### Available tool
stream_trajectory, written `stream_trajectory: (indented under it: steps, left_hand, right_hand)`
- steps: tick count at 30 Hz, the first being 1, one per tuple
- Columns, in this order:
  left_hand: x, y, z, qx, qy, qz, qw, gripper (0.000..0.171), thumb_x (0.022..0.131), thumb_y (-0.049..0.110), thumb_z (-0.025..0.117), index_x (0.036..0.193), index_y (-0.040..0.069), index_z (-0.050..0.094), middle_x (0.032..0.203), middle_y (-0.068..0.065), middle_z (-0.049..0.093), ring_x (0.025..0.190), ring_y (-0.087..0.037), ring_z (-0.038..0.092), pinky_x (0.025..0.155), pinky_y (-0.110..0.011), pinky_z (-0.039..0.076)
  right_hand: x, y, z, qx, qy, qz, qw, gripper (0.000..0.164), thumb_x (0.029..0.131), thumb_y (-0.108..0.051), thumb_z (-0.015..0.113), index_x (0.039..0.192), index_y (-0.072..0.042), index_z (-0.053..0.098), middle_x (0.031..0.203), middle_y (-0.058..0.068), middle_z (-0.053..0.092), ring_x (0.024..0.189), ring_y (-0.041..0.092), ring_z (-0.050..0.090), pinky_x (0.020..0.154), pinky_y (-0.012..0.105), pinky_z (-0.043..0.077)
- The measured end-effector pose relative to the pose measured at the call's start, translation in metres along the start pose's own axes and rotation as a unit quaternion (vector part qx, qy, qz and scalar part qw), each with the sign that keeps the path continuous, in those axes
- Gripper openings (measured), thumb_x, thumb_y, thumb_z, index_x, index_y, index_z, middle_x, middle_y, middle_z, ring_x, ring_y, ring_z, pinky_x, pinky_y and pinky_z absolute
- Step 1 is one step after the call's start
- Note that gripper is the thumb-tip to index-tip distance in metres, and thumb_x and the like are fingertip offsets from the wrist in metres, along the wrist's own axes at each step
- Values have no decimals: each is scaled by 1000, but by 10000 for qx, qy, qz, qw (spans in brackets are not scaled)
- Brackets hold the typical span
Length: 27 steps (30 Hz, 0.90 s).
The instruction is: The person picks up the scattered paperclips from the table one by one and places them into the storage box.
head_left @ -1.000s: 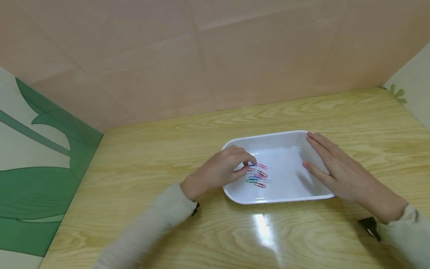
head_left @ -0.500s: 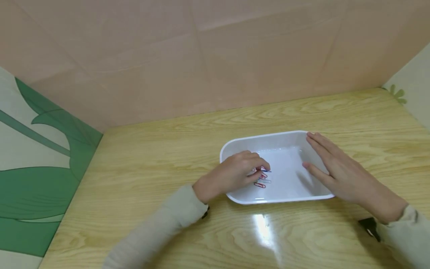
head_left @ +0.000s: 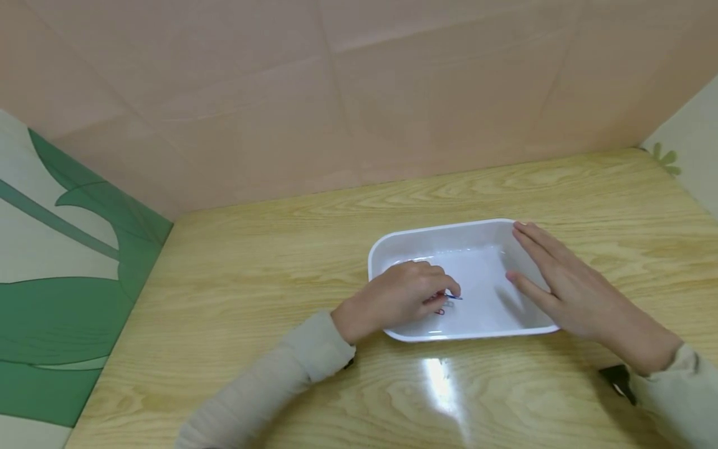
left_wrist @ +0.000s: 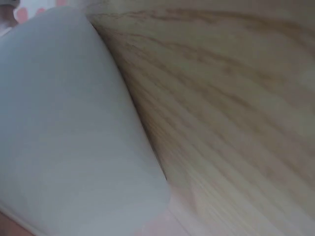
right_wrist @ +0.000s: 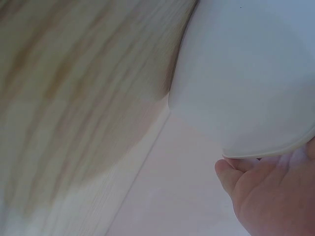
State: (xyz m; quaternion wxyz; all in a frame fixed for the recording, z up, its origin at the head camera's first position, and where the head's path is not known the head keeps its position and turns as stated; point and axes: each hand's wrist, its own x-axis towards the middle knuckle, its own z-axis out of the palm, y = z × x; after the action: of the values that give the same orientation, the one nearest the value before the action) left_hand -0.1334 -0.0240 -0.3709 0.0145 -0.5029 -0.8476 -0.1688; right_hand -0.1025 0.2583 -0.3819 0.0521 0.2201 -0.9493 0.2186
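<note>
In the head view my left hand [head_left: 406, 293] reaches into a white tray [head_left: 477, 335], and its thumb and index finger pinch a blue paper clip [head_left: 453, 297]. Just below those fingertips, a red paper clip [head_left: 440, 312] and a pale one [head_left: 449, 304] show on the tray floor; the hand hides the rest of the clips. My right hand [head_left: 572, 293] rests on the tray's right end with straight fingers along the rim and the thumb over the inside. From the right wrist, that hand [right_wrist: 275, 196] appears against the tray's rim [right_wrist: 266, 152].
The tray stands on a wood-grain table [head_left: 252, 262]. A pinkish backdrop [head_left: 336, 93] rises behind the table, with a green-patterned panel [head_left: 67, 324] at the left. The left wrist view is mostly tray wall [left_wrist: 74, 128] and table top.
My left hand has moved right and slightly toward the near side inside the tray, with the blue paper clip pinched, covering more of the clips. My right hand has stayed in place.
</note>
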Motion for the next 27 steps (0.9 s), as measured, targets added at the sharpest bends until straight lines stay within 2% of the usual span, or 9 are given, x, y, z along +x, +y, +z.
stream_trajectory:
  steps: [5, 12, 20, 27]
  left_hand:
    - [0, 1, 0, 248, -200, -42, 9995, 17, 96, 18, 64, 109, 22, 73, 100, 14, 71, 93, -3, 64, 93, -18, 47]
    - [-1, 0, 0, 389, -220, -20, 9990, 19, 96, 17, 62, 109, 24, 74, 102, 14, 72, 92, -3, 63, 85, -17, 47]
    - [-1, 0, -2, 267, -402, -176, 9987, 19, 97, 20, 63, 113, 24, 72, 108, 14, 72, 92, -5, 61, 84, -21, 47]
    - [1, 1, -2, 189, -460, -263, 9984, 18, 97, 22, 63, 113, 22, 72, 105, 12, 72, 92, -6, 59, 83, -19, 46]
  right_hand:
    - [0, -1, 0, -3, 14, -6, 10000, 71, 102, -29, 54, 156, 0, 19, 163, 23, 20, 153, 38, 14, 126, 46, 6]
    - [1, -1, 0, -15, 51, -27, 10000, 71, 102, -29, 54, 156, 1, 20, 163, 22, 20, 153, 37, 14, 126, 44, 6]
    - [2, -2, 0, 6, 66, -46, 10000, 71, 102, -29, 55, 156, 1, 20, 163, 22, 20, 153, 38, 15, 126, 44, 6]
    - [1, -1, 0, 9, 28, -1, 10000, 71, 102, -29, 55, 156, 1, 20, 162, 24, 21, 153, 38, 14, 126, 45, 5]
